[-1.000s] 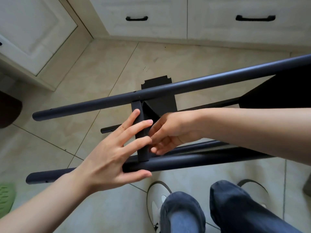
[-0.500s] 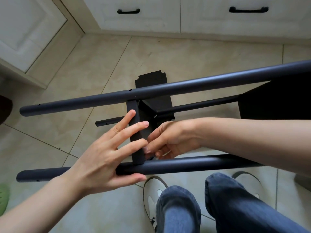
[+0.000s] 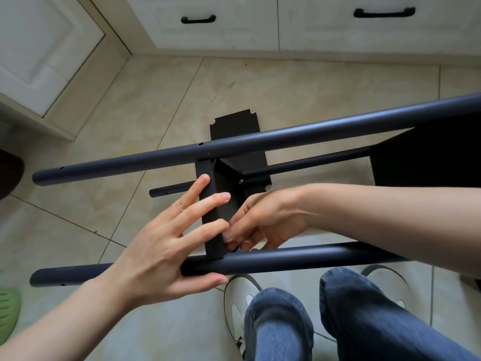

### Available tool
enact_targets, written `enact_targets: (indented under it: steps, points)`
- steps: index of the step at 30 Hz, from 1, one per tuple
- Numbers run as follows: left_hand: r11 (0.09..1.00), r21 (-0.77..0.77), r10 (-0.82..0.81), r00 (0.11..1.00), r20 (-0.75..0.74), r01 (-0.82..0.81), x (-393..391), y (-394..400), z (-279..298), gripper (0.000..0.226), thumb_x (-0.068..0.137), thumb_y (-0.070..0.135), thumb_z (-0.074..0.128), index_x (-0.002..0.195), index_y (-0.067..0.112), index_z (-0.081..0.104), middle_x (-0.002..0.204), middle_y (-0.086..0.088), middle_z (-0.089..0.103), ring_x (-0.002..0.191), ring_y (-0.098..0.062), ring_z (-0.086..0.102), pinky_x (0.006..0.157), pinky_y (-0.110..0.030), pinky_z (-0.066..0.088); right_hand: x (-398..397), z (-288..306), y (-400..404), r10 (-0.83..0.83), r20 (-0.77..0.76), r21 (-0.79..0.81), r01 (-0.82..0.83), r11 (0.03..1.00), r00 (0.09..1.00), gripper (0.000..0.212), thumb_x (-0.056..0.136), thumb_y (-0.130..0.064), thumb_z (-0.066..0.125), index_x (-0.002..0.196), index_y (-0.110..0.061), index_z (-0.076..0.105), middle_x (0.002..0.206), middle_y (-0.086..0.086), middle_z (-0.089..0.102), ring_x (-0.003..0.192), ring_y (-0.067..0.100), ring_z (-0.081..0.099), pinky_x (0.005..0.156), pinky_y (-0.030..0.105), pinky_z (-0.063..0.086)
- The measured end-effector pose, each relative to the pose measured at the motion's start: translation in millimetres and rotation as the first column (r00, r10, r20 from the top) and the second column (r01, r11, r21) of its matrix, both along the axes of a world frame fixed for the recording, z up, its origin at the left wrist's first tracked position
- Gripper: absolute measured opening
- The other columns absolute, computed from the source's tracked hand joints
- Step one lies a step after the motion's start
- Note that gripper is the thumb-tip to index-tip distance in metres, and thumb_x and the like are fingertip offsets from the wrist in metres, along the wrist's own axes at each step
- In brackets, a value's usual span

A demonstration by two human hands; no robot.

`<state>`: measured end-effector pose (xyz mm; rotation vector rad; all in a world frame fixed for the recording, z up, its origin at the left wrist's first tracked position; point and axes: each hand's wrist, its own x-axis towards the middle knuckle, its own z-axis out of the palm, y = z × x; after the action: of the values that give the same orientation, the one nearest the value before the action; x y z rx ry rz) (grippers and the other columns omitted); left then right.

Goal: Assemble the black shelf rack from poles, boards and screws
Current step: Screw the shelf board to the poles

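The black rack lies on its side over the tiled floor. Its upper pole (image 3: 286,138) and lower pole (image 3: 299,257) run left to right, with a black board (image 3: 209,178) standing edge-on between them. My left hand (image 3: 166,246) presses its spread fingers flat on the board's edge while the thumb hooks under the lower pole. My right hand (image 3: 263,225) reaches in behind the board, fingertips pinched at the joint with the lower pole; something small and dark shows there, too hidden to name. A screw (image 3: 241,181) sits in the board's far corner by a rear pole (image 3: 307,164).
White cabinets with black drawer handles (image 3: 198,19) line the back and left. Another black board (image 3: 426,152) of the rack fills the right. My jeans legs (image 3: 281,321) and white shoes sit just below the lower pole. A green item (image 3: 7,308) lies at the left edge.
My right hand has slid down the board toward the lower pole joint. The left hand keeps pressing the board. The view has shifted slightly.
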<state>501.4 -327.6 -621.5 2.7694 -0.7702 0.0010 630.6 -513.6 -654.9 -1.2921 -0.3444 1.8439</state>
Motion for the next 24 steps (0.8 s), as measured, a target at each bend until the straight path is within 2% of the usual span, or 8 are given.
enact_targets:
  steps: [5,8,11,15,19,24]
  points:
    - [1.000,-0.003,-0.001,1.000,0.002,0.001,0.7,0.2,-0.5,0.058,0.089,0.062,0.061,0.128,0.019,0.053,0.158,-0.005,0.034,0.153,-0.037,0.017,0.122,-0.033,0.026,-0.9,-0.7,3.0,0.019,0.045,-0.011,-0.019,1.000,0.999,0.008,0.094,-0.020,0.063,0.089,-0.014,0.066,0.085,0.001,0.064,0.076,0.011,0.056,0.071,0.027,0.050]
    - [1.000,-0.005,0.000,1.000,-0.002,0.000,1.6,0.1,-0.3,0.058,0.090,0.061,0.061,0.127,0.018,0.053,0.157,-0.006,0.036,0.153,-0.037,0.017,0.121,-0.033,0.027,-1.6,-1.1,3.5,0.013,0.019,0.013,-0.013,1.000,1.000,0.009,0.095,-0.018,0.061,0.090,-0.014,0.066,0.087,0.002,0.064,0.076,0.012,0.057,0.072,0.028,0.051]
    - [1.000,-0.004,-0.004,1.000,-0.003,0.004,0.9,0.0,-0.4,0.057,0.090,0.062,0.061,0.127,0.019,0.053,0.158,-0.005,0.034,0.153,-0.037,0.016,0.121,-0.032,0.026,-2.6,-3.6,3.5,-0.002,-0.002,0.050,0.002,0.999,1.000,0.014,0.095,-0.014,0.060,0.085,-0.016,0.068,0.087,0.002,0.066,0.077,0.013,0.058,0.074,0.029,0.052]
    - [1.000,-0.010,-0.006,1.000,-0.002,0.006,1.5,-0.3,-0.5,0.057,0.090,0.062,0.060,0.127,0.019,0.052,0.158,-0.004,0.034,0.153,-0.036,0.016,0.121,-0.031,0.026,-1.6,-6.6,4.5,-0.001,0.033,0.043,0.000,0.999,0.999,0.015,0.095,-0.016,0.062,0.081,-0.016,0.069,0.079,0.000,0.065,0.073,0.011,0.056,0.069,0.024,0.049]
    - [1.000,-0.010,-0.004,1.000,-0.007,0.004,2.3,-0.5,-0.1,0.057,0.089,0.062,0.061,0.126,0.019,0.053,0.158,-0.004,0.034,0.153,-0.036,0.016,0.121,-0.032,0.027,-1.5,-8.1,5.0,-0.024,0.023,0.075,0.022,0.997,0.999,0.027,0.094,-0.012,0.062,0.071,-0.019,0.073,0.076,0.000,0.066,0.072,0.011,0.058,0.068,0.025,0.048]
    - [1.000,-0.018,-0.005,1.000,-0.010,0.005,1.0,-0.3,-0.7,0.057,0.090,0.061,0.061,0.126,0.019,0.053,0.158,-0.003,0.034,0.153,-0.036,0.016,0.121,-0.031,0.026,-2.0,-9.1,5.1,-0.028,-0.053,0.042,0.031,0.999,0.998,0.014,0.095,-0.011,0.060,0.083,-0.012,0.068,0.080,0.002,0.062,0.074,0.011,0.054,0.070,0.024,0.047]
